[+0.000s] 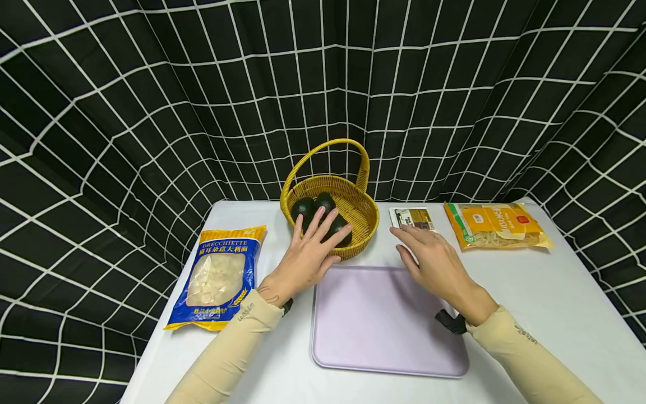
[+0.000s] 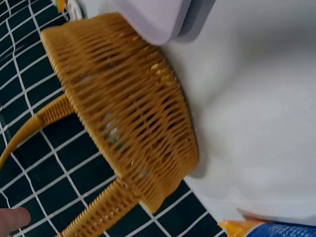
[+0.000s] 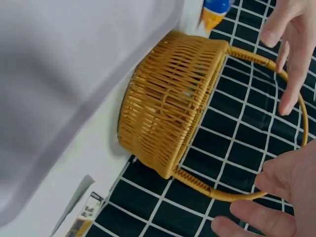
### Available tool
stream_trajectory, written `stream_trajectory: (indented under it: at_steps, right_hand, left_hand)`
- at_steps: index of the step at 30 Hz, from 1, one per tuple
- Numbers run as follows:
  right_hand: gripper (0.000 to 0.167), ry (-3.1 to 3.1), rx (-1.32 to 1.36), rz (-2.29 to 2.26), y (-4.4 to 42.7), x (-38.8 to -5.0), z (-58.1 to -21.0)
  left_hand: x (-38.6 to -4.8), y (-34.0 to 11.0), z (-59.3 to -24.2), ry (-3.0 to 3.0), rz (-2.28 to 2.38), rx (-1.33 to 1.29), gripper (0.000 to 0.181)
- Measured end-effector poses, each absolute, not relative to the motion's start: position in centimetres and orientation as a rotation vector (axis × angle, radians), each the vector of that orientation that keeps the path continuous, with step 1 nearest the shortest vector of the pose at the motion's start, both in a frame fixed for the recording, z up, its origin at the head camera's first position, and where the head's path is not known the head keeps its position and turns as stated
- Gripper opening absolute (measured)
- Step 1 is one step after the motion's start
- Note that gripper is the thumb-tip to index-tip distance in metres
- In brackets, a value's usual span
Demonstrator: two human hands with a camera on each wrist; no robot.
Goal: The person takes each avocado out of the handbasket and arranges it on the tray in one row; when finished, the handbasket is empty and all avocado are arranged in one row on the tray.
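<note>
A yellow wicker basket (image 1: pixel 364 216) with a tall arched handle stands at the back middle of the table, holding dark green avocados (image 1: pixel 304 209). My left hand (image 1: pixel 308 255), fingers spread and straight, hovers at the basket's front; in the head view its fingers overlap the avocados, and I see no grip on them. To the right, my right hand (image 1: pixel 436 261) is held palm down over the back right of a pale purple tray (image 1: pixel 383 331), fingers loosely extended with nothing in them. In the right wrist view both hands appear beyond the basket (image 3: pixel 168 103), apart from each other.
A blue and yellow bag of orecchiette (image 1: pixel 217 275) lies at the left. Behind my right hand is a small flat packet (image 1: pixel 411 217), and an orange noodle bag (image 1: pixel 499 225) lies at the far right. A black gridded curtain (image 1: pixel 323 84) hangs behind the table.
</note>
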State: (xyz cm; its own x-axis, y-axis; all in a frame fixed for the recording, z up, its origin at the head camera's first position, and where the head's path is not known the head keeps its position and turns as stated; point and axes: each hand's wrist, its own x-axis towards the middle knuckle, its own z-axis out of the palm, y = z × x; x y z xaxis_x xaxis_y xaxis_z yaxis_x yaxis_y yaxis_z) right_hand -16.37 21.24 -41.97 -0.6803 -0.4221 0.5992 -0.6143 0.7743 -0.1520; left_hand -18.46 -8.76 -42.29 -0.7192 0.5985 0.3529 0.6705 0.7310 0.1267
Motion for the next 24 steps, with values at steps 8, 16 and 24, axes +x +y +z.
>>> stream_trajectory:
  at_steps: [8,16,24]
  right_hand:
    - [0.037,-2.421,0.745,0.54,20.6,-17.2,-41.6]
    - [0.038,-2.393,0.714,0.626,20.0,-18.7,-41.0]
    - [0.037,-2.378,0.706,0.685,19.6,-19.9,-40.5]
  left_hand:
    - [-19.0,-10.0,-40.6,-2.533,-0.465,-0.911,0.068]
    - [-19.9,-10.9,-38.9,-2.356,-0.639,-0.788,0.058]
    - [-20.9,-11.8,-37.2,-2.246,-0.771,-0.634,0.051]
